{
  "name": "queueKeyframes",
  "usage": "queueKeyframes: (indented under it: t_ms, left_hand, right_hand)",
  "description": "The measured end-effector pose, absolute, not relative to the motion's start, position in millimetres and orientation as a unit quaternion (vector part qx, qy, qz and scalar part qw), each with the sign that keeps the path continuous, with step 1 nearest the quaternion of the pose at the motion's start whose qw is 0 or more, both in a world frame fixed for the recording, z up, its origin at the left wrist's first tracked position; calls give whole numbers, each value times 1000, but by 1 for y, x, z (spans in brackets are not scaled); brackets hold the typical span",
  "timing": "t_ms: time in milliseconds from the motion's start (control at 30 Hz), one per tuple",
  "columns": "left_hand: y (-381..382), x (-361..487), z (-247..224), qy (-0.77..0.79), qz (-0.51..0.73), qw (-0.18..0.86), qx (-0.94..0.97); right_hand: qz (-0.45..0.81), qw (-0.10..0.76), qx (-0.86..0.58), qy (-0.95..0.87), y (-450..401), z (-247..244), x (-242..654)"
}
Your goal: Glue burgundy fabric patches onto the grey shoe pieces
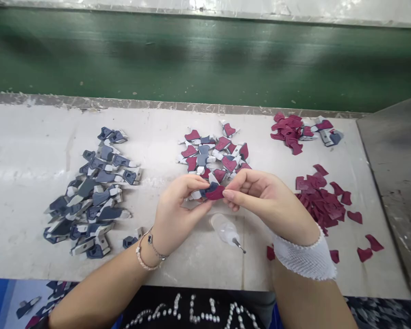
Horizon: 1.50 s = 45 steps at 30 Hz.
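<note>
Near the middle of the table, my left hand (180, 208) pinches a blue and white plastic part (209, 188) between thumb and fingers. My right hand (256, 192) is closed on a dark red piece (215, 193), which lies against the blue part. Just beyond both hands is a pile of white and blue parts with red faces (222, 144). A clear bottle with a thin metal tip (224, 230) lies on the table below my hands.
Blue and white parts (102, 196) are heaped at the left. Loose red pieces (320, 201) lie at the right, with a smaller red pile (287, 130) behind them. A green strip (192, 59) runs behind the table (164, 123); a metal panel (397, 183) stands at the right.
</note>
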<state>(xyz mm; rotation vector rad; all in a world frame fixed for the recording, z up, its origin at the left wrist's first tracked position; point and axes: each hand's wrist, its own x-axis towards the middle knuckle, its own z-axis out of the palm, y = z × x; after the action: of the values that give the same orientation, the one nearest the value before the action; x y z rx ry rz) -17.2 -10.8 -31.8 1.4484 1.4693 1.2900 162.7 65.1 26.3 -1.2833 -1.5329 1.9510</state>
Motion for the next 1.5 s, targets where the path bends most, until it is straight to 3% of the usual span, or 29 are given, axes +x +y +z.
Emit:
queueKeyframes:
  t_ms: [267,533,1200,1500]
  left_hand:
    - [-11,-16,-31,561,499,343,565]
    - [-11,-15,-30,568,503,338,556]
    - [-11,-17,-27,518,527,291,608]
    - [-13,-17,-21,505,526,279,625]
  right_hand:
    - [663,170,-457,-567,62,23,164]
    - [647,222,-451,-573,61,20,160]
    - [702,178,-382,-574,63,18,160]
    - [665,174,-379,-620,61,20,161]
